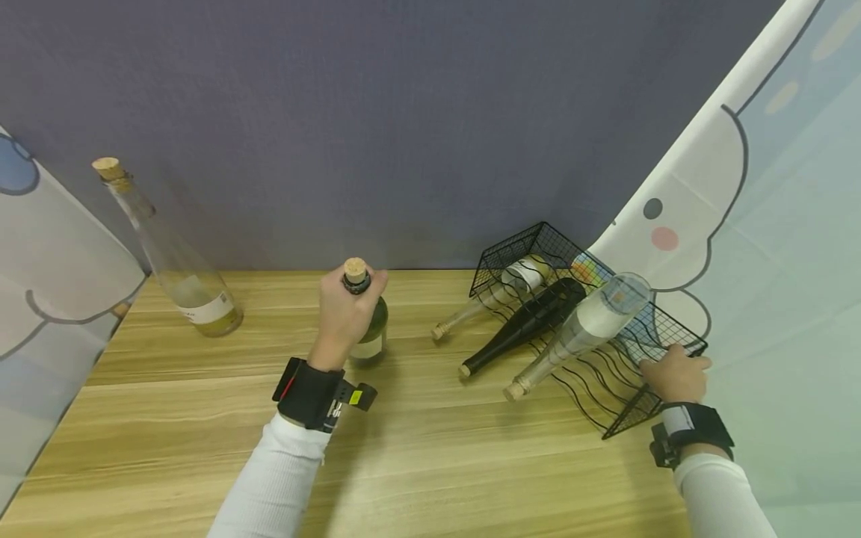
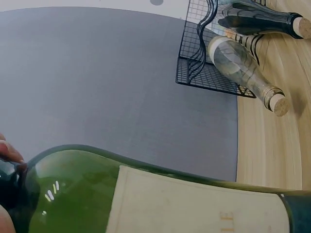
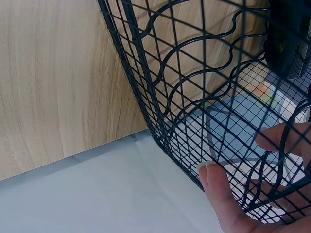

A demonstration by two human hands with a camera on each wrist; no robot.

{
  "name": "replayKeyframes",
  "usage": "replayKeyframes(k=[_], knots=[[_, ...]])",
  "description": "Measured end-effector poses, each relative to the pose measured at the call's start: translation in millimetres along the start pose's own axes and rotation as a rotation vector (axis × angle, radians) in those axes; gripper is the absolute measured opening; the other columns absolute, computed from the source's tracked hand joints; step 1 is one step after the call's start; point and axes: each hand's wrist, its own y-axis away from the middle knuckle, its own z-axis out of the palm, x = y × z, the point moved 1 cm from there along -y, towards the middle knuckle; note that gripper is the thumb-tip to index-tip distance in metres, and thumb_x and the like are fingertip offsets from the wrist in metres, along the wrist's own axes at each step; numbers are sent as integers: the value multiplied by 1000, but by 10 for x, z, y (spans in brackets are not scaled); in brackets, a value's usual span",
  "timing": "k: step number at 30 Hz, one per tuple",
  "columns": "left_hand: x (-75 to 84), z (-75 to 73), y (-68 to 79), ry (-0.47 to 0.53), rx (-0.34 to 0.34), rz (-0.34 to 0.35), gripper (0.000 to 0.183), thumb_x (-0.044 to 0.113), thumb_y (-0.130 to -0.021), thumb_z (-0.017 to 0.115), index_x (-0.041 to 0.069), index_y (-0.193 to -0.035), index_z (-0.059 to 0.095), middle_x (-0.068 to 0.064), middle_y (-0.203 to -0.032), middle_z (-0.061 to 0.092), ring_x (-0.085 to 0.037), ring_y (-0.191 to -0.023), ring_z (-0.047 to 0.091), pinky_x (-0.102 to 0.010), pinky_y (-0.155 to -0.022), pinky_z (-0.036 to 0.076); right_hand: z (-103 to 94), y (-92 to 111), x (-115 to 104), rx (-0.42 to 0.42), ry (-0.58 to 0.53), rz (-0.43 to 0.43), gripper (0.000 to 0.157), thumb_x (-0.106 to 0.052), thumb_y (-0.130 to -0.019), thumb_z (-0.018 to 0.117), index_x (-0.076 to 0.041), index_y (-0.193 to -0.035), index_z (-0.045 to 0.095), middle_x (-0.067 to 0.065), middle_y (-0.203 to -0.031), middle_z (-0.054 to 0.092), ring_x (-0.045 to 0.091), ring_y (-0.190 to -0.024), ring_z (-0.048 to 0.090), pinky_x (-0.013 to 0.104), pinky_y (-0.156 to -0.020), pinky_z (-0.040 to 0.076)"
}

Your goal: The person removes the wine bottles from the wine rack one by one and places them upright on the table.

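My left hand [image 1: 348, 310] grips a green, corked wine bottle [image 1: 372, 340] by its neck. Its pale label and rounded shoulder fill the bottom of the left wrist view. The bottle is upright over the wooden table; whether its base touches the wood I cannot tell. At the right, my right hand [image 1: 678, 375] holds the end of a black wire wine rack [image 1: 675, 325]. In the right wrist view the thumb [image 3: 218, 191] lies outside the mesh, the fingers on the other side. The rack carries a small clear bottle [image 1: 494, 295], a dark bottle [image 1: 531, 323] and a large clear bottle [image 1: 595, 317].
A tall clear bottle [image 1: 191, 284] with a cork and white label stands at the table's back left. Behind the wooden table [image 1: 430, 448] rises a grey-blue backdrop [image 1: 377, 134]. Patterned cloth [image 1: 773, 299] hangs close along the right side.
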Motion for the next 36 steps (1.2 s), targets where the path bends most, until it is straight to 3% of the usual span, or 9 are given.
replayKeyframes(k=[5,12,16,24,31,36], knots=[[16,-14,0,-28,-25,-47,22,4,-91,62,1,-69,57,2,-60,49,-9,-50,37,-27,-58,36,11,2,-11,1,2,-5,66,-26,-92,52,25,-128,29,56,-118,32,67,-97,48,62,-71,51],[-17,-33,-88,-9,0,-45,33,3,-89,60,6,-59,48,5,-49,38,-6,-42,26,-23,-46,25,3,34,-62,2,4,4,65,-24,-93,51,25,-129,29,55,-119,32,66,-96,50,61,-71,51],[-6,-54,-134,-19,4,-77,37,3,-90,59,10,-57,45,6,-48,35,-4,-41,24,-23,-47,22,3,42,-80,-8,4,10,65,-24,-93,50,25,-130,28,55,-120,31,66,-96,50,61,-72,51],[265,-111,-157,6,-24,-159,35,2,-91,54,10,-58,43,11,-47,36,-3,-41,27,-23,-48,27,33,5,-66,-23,10,-1,66,-25,-94,49,25,-129,28,56,-120,30,66,-96,50,61,-73,51],[-31,-81,-176,5,-33,-211,32,13,-95,59,9,-66,47,5,-50,44,-10,-43,35,-26,-48,30,31,-14,-23,-32,10,-4,67,-27,-93,50,25,-130,28,57,-121,29,64,-92,51,59,-69,52],[-126,-104,-170,34,-132,-224,27,25,-96,64,5,-83,53,-5,-68,54,-15,-57,46,-30,-60,40,-14,-7,16,-30,1,-6,68,-26,-92,50,25,-131,28,57,-120,29,65,-92,50,60,-68,51]])
